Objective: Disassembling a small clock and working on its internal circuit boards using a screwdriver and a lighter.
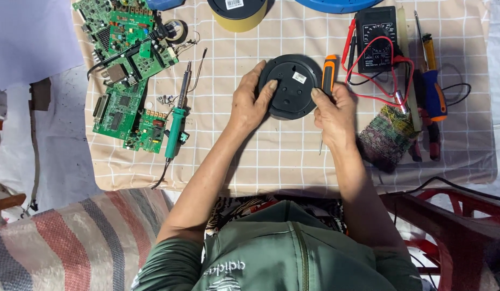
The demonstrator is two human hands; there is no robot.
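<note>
Gripping a round black disc-shaped casing (290, 86) from both sides, flat on the checked beige cloth (293, 156) near the middle of the table. Left hand (249, 105) sits on the disc's left rim, fingers curled over the edge, thumb pressed on its top face. Right hand (331, 110) is at the right rim, thumb tip touching the disc edge, other fingers wrapped round an orange-handled screwdriver (328, 73); handle points away from the person, thin shaft pokes out below the palm toward the person, so the long axis runs roughly near-to-far, just beside the disc's right edge. Disc lies between the two hands, both touching it; the left hand covers more of it. A white label sits on the disc's upper right face. Left of the hands: teal soldering iron (176, 121), long axis near-to-far, next to green circuit boards (126, 75). Right: black multimeter (376, 40) with red and black leads, blue-and-yellow-handled tool (432, 86), knitted multicoloured pouch (387, 137) just beside the right wrist. Yellow-and-black cylinder (238, 12) sits at the far edge, well apart from the disc. Red chair frame (454, 226) at lower right.
</note>
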